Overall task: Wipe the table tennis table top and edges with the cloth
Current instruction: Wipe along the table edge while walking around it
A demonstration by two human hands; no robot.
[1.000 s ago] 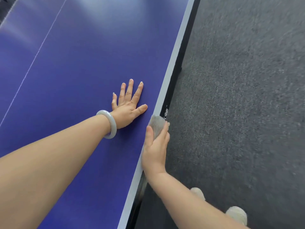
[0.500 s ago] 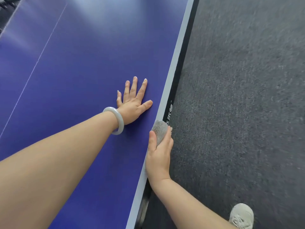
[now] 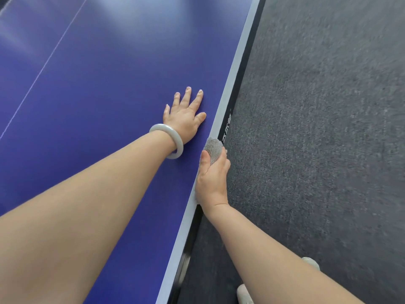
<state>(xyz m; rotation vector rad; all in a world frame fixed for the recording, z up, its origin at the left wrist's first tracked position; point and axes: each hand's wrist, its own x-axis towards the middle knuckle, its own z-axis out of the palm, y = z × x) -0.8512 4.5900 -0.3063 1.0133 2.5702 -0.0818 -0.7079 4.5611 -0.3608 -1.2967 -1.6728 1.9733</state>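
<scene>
My left hand [image 3: 185, 116] lies flat on the blue table tennis table [image 3: 105, 88], fingers straight and spread, thumb pointing toward the pale border stripe [image 3: 232, 80] that runs along the table's side. A pale bangle [image 3: 169, 140] sits on that wrist. Just to the right, at the side edge, my right hand [image 3: 212, 178] grips the grey cloth [image 3: 213, 149]: the thumb rests on top by the stripe while the fingers curl over the edge and out of sight. The bunched cloth pokes out ahead of my thumb, pressed against the edge just below some white lettering [image 3: 226, 126] on the dark side rail. Further right is dark grey carpet [image 3: 317, 128], with my light shoes [image 3: 310, 262] showing past my forearm.
</scene>
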